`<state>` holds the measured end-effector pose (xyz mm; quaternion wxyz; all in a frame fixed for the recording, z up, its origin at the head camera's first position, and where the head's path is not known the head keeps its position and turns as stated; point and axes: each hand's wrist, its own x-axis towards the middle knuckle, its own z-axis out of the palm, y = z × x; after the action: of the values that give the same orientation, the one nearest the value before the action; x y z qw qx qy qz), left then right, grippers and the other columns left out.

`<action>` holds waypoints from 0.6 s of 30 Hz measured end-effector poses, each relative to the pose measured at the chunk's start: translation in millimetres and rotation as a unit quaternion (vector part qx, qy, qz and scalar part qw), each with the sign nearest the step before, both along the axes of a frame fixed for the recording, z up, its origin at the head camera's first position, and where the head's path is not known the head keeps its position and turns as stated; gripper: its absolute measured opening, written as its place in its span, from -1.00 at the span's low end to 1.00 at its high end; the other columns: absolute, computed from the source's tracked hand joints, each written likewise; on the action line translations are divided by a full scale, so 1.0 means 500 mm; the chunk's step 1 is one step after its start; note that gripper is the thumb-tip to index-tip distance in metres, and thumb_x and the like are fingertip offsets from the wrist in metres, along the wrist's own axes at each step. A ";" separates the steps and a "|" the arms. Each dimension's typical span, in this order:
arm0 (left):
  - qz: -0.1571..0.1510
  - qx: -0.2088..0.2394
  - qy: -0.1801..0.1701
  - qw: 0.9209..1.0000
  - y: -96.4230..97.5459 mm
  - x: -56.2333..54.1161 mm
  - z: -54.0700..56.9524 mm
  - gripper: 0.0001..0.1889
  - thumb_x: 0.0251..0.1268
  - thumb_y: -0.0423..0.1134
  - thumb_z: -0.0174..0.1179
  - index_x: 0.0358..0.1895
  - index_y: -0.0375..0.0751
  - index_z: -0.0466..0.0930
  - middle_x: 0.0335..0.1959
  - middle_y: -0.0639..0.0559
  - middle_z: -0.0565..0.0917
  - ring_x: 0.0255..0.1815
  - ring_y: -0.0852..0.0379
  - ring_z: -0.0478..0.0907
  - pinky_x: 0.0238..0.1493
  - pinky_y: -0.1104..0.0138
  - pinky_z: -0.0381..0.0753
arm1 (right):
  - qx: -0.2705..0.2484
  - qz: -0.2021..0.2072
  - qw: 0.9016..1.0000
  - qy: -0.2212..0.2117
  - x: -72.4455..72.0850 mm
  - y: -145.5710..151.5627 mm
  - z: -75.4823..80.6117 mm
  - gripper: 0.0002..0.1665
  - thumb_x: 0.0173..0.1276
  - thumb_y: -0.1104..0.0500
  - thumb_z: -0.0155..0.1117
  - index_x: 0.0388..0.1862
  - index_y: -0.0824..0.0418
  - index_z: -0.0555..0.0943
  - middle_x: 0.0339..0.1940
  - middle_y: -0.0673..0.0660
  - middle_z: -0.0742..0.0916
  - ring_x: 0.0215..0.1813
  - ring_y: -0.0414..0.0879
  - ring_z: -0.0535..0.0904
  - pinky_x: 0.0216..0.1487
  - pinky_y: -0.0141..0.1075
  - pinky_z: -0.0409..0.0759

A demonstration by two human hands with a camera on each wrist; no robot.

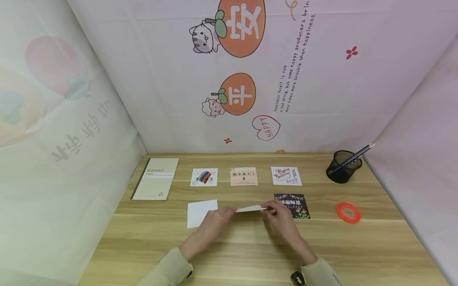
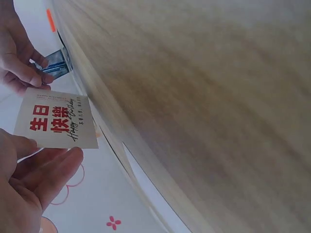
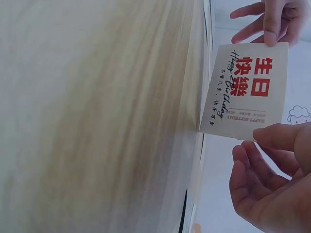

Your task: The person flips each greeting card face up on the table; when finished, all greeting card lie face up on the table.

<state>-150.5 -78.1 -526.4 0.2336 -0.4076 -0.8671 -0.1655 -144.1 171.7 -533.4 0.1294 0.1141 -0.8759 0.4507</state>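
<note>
Between my two hands a birthday card (image 1: 251, 208) is held up above the table, seen almost edge-on in the head view. Red characters and black "Happy Birthday" script show on its face in both wrist views. My left hand (image 1: 216, 220) pinches one side of the card (image 2: 58, 119) between thumb and fingers. The opposite side is pinched by my right hand (image 1: 282, 222), near the corner of the card (image 3: 248, 90). Just behind the left hand lies a blank white card (image 1: 200, 210), partly covered by it. A dark card with flowers (image 1: 298, 204) lies behind the right hand, which hides its left part.
Three printed cards lie in a back row: a white one (image 1: 211, 172), a pinkish one (image 1: 244, 176) and a "Happy Birthday" one (image 1: 286, 176). A notebook (image 1: 155, 178) lies left. On the right are a black mesh pen holder (image 1: 341, 171) with pens and an orange tape roll (image 1: 340, 210).
</note>
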 end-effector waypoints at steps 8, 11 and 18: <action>0.021 0.079 -0.063 0.995 0.006 -0.009 -0.003 -0.84 0.26 -0.47 0.21 -0.11 -0.27 0.57 -0.33 -0.04 0.72 -0.37 0.15 0.70 -0.36 0.47 0.65 | 0.002 -0.004 1.000 -0.021 0.001 -0.001 -0.002 -0.72 0.09 0.50 0.37 -0.20 0.30 0.67 -0.23 0.15 0.71 -0.21 -0.04 0.63 -0.21 -0.37 0.65; 0.042 0.096 -0.104 0.989 0.009 -0.013 -0.004 -0.84 0.29 -0.42 0.21 -0.10 -0.25 0.61 -0.24 -0.05 0.74 -0.28 0.15 0.70 -0.25 0.46 0.66 | 0.009 -0.009 1.000 -0.019 -0.001 -0.002 -0.006 -0.74 0.08 0.50 0.38 -0.23 0.30 0.67 -0.25 0.15 0.70 -0.22 -0.03 0.64 -0.22 -0.37 0.66; 0.088 0.120 -0.178 0.973 0.011 -0.020 -0.002 -0.90 0.35 -0.33 0.17 -0.15 -0.22 0.64 -0.35 0.03 0.73 -0.39 0.24 0.65 -0.34 0.48 0.63 | 0.006 -0.022 0.998 -0.058 -0.001 -0.005 -0.004 -0.83 0.15 0.40 0.38 -0.26 0.26 0.67 -0.29 0.07 0.70 -0.23 -0.10 0.60 -0.19 -0.36 0.64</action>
<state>-160.5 -72.4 -527.6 0.1362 -0.2630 -0.9011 -0.3167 -144.8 169.3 -535.5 0.0876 0.0696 -0.8870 0.4479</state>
